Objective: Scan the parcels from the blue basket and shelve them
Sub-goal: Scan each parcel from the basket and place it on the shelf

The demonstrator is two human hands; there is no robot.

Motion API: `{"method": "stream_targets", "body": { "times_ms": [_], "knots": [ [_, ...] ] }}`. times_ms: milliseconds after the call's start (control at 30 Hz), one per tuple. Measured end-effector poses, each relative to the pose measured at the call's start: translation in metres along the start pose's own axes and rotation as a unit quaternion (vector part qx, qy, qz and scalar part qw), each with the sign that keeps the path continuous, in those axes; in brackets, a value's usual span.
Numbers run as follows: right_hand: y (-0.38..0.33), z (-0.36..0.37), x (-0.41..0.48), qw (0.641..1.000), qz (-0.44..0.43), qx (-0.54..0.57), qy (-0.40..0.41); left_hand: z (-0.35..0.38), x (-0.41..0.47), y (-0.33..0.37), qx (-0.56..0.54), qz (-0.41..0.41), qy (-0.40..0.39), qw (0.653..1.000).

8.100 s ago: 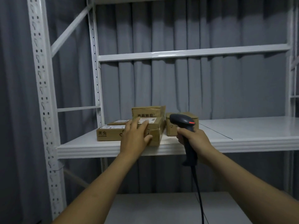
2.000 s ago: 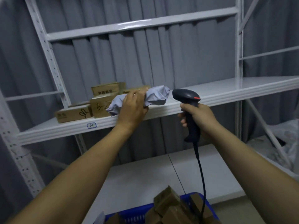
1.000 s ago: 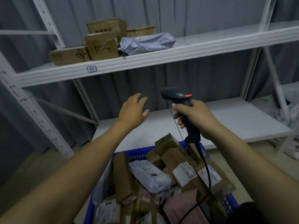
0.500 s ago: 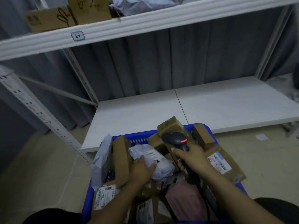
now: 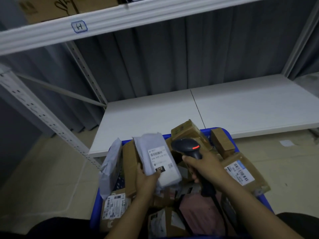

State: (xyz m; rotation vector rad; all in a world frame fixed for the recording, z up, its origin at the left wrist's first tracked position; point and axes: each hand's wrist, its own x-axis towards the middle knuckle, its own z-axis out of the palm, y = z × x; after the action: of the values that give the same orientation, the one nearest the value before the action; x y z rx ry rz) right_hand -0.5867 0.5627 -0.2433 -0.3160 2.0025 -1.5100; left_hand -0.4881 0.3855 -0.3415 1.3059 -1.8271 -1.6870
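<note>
My left hand [image 5: 146,178] grips a grey plastic mailer parcel [image 5: 156,159] by its near end, label side up, lifted above the blue basket [image 5: 94,209]. My right hand [image 5: 205,167] holds the black barcode scanner [image 5: 187,147] by its handle just right of the parcel, its red light lit and its cable running down toward me. The basket is full of several cardboard boxes and bags, among them a labelled brown box [image 5: 241,171] at the right and a pink bag [image 5: 198,211].
A white lower shelf [image 5: 215,109] lies behind the basket. The upper shelf edge [image 5: 120,16] carries a tag "64" [image 5: 79,26] and cardboard boxes [image 5: 51,9]. A perforated rack post [image 5: 43,116] slants down at the left. A grey curtain hangs behind.
My left hand has lifted the grey mailer out of the basket and turned its label up. The scanner stays beside it. The view has tilted further down.
</note>
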Motion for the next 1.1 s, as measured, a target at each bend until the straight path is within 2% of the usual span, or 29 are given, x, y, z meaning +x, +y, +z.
{"method": "stream_targets", "body": {
  "times_ms": [100, 233, 367, 533, 800, 1100],
  "knots": [
    [-0.009, 0.0, -0.011, 1.0, -0.015, -0.004, -0.027, -0.024, -0.003, 0.02, 0.005, 0.048, 0.007, 0.999],
    [-0.013, -0.001, -0.026, 0.997, -0.051, -0.037, -0.052, -0.055, 0.002, 0.039, 0.026, 0.065, 0.045, 0.997],
    [-0.013, 0.0, -0.035, 0.992, -0.068, -0.06, -0.088, -0.073, 0.002, 0.041, 0.03, 0.049, 0.076, 0.995],
    [-0.012, 0.001, -0.039, 0.989, -0.066, -0.048, -0.121, -0.076, -0.003, 0.031, 0.044, 0.015, 0.073, 0.996],
    [-0.017, -0.006, -0.043, 0.99, -0.064, -0.025, -0.12, -0.072, -0.011, 0.034, 0.059, 0.019, 0.07, 0.996],
    [-0.019, -0.011, -0.052, 0.991, -0.076, 0.003, -0.113, -0.073, -0.032, 0.059, 0.005, 0.066, 0.044, 0.997]
  ]
}}
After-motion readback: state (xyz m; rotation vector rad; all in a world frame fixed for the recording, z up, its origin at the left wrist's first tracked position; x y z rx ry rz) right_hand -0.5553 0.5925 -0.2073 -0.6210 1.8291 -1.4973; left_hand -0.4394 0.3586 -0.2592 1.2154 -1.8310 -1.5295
